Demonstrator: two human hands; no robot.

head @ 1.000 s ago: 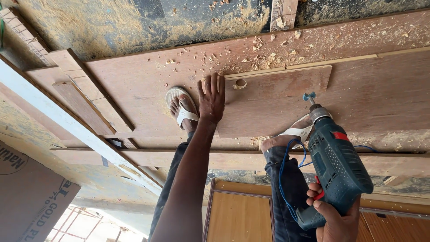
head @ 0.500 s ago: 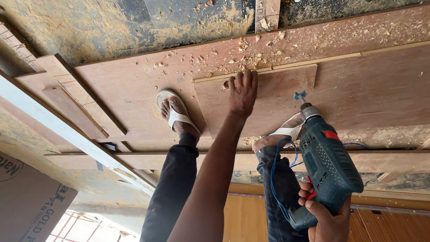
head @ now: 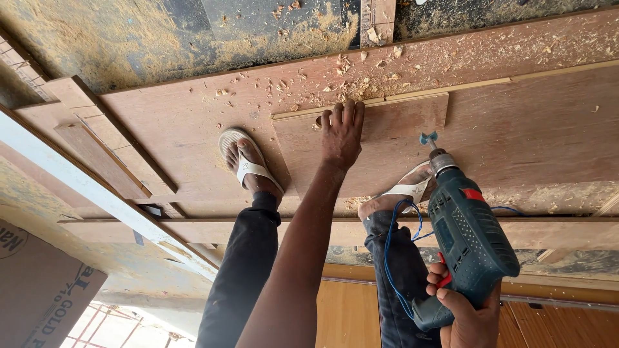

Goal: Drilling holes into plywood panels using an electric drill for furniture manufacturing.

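The small plywood board [head: 380,138] is the landmark. The left hand [head: 342,132] lies flat on its top edge, so that spot is taken. To the right of the hand the board is bare, and a hand can pass there. Just off the board's right end stands the drill bit [head: 429,138] of the blue drill [head: 471,238], which blocks that side. Left of the board a foot in a white sandal [head: 248,164] is in the way. Below the board another sandal [head: 406,190] blocks. Above the board lie wood chips [head: 348,84].
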